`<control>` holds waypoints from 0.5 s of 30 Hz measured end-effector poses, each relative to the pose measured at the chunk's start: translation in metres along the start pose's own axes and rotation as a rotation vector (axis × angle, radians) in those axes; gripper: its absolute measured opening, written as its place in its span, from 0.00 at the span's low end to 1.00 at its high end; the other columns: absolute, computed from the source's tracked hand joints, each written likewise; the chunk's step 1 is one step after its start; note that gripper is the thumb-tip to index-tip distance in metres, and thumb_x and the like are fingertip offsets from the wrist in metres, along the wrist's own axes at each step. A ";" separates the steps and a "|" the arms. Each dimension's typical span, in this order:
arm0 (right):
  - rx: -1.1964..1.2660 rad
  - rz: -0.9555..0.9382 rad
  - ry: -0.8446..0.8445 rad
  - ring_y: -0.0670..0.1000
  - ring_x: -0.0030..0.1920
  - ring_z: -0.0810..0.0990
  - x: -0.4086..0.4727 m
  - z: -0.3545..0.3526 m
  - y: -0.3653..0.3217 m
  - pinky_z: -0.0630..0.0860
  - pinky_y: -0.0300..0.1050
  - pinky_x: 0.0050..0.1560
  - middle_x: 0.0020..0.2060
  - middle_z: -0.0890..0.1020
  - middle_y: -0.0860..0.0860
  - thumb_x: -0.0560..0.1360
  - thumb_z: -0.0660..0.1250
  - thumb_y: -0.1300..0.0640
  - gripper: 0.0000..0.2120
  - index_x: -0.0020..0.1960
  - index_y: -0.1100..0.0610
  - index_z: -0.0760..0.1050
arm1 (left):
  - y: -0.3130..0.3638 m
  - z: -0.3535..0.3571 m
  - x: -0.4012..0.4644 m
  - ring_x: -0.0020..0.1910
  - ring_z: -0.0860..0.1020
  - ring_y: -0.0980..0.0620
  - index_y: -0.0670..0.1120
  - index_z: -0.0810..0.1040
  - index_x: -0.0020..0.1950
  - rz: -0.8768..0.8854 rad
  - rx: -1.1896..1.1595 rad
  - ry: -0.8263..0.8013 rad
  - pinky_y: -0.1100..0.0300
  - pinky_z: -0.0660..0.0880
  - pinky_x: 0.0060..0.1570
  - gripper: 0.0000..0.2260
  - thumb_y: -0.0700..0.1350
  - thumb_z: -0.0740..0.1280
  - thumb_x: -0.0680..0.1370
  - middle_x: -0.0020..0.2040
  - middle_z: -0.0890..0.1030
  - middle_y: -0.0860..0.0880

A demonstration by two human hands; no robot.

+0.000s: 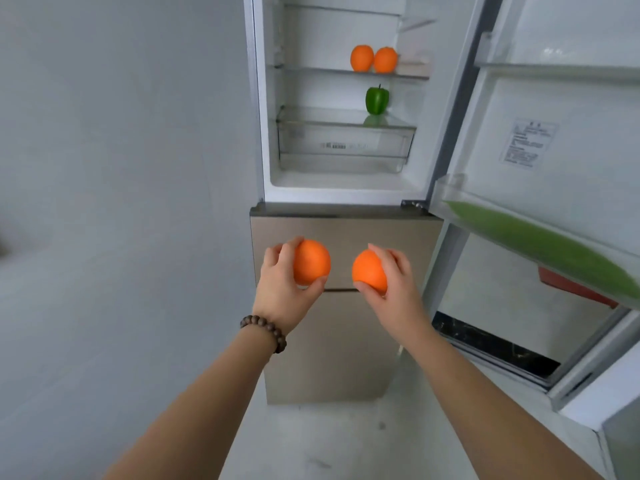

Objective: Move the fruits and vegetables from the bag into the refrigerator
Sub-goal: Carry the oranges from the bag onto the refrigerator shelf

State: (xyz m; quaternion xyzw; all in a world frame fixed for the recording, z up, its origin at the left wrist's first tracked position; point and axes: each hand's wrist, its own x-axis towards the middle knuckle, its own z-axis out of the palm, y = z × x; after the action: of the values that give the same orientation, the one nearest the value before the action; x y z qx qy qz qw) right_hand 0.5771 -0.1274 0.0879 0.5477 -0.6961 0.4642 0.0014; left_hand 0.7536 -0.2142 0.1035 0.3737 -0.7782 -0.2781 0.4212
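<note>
In the head view, the person faces an open refrigerator (341, 188) with an orange in each hand. The left hand (282, 284) has its fingers and thumb curled round one orange (312, 261); the right hand (393, 285) wraps a second orange (370, 271) the same way. Both grips are clamped on fruit, held side by side in front of the closed lower drawer panel (346, 251), below the refrigerator's open upper compartment.

Inside that compartment, two oranges (373, 58) sit touching each other on a glass shelf (346, 71). Below that shelf a green bell pepper (377, 99) stands upright on the cover above the crisper drawer (343, 143).

The step in hand looks like carrying these two oranges up to a shelf. It would go well if each is set down flat and released only once it rests steady, beside the pair already there and not against them, since round fruit rolls easily on glass.

The bag is nowhere in sight, so what remains in it cannot be told. On the open door (561, 140), to the right of the compartment, a long green thing (540, 244) lies in the lower bin, blurred and cut off by the frame edge; its kind is unclear. The door label is unreadable.
</note>
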 end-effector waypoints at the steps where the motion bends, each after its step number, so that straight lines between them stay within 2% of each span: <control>1: 0.009 -0.003 0.014 0.54 0.63 0.69 0.018 0.004 -0.003 0.71 0.55 0.62 0.65 0.65 0.51 0.71 0.71 0.52 0.30 0.70 0.45 0.63 | -0.004 -0.006 0.020 0.59 0.72 0.49 0.52 0.64 0.70 0.020 0.005 0.006 0.61 0.68 0.56 0.31 0.49 0.74 0.70 0.65 0.66 0.49; 5: 0.036 -0.021 0.057 0.51 0.61 0.69 0.075 0.014 -0.008 0.72 0.52 0.62 0.62 0.63 0.46 0.72 0.70 0.52 0.28 0.69 0.42 0.63 | -0.014 -0.018 0.090 0.60 0.70 0.50 0.52 0.64 0.70 0.081 -0.004 0.020 0.60 0.68 0.58 0.32 0.48 0.74 0.70 0.66 0.65 0.49; 8: -0.001 -0.087 0.089 0.48 0.60 0.68 0.111 0.019 -0.006 0.75 0.55 0.59 0.63 0.64 0.48 0.72 0.70 0.53 0.25 0.66 0.43 0.66 | -0.019 -0.017 0.129 0.61 0.70 0.49 0.52 0.64 0.71 0.148 -0.008 -0.002 0.62 0.68 0.57 0.32 0.49 0.74 0.70 0.66 0.65 0.49; 11: -0.042 -0.115 0.143 0.51 0.61 0.68 0.150 0.021 -0.005 0.74 0.56 0.59 0.65 0.64 0.52 0.72 0.70 0.52 0.23 0.65 0.45 0.67 | -0.023 -0.012 0.168 0.60 0.70 0.50 0.51 0.64 0.70 0.190 -0.036 0.011 0.61 0.69 0.58 0.32 0.48 0.74 0.70 0.66 0.65 0.49; 13: -0.070 -0.127 0.186 0.50 0.61 0.68 0.179 0.018 -0.005 0.73 0.51 0.61 0.66 0.63 0.53 0.72 0.70 0.51 0.25 0.66 0.47 0.66 | -0.023 -0.009 0.197 0.59 0.70 0.52 0.51 0.65 0.70 0.213 -0.047 0.029 0.63 0.68 0.57 0.32 0.48 0.74 0.70 0.66 0.65 0.49; 15: -0.084 -0.138 0.223 0.46 0.59 0.66 0.210 0.014 -0.004 0.70 0.43 0.61 0.67 0.62 0.52 0.71 0.71 0.51 0.27 0.67 0.47 0.65 | -0.021 -0.005 0.228 0.58 0.69 0.54 0.51 0.65 0.70 0.252 -0.045 0.043 0.65 0.66 0.55 0.31 0.48 0.74 0.70 0.66 0.66 0.50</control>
State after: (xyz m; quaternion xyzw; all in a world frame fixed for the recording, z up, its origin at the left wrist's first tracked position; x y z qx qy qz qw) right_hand 0.5035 -0.2964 0.1900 0.5390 -0.6709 0.4915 0.1335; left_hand 0.6819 -0.4128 0.1925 0.2691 -0.8034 -0.2325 0.4777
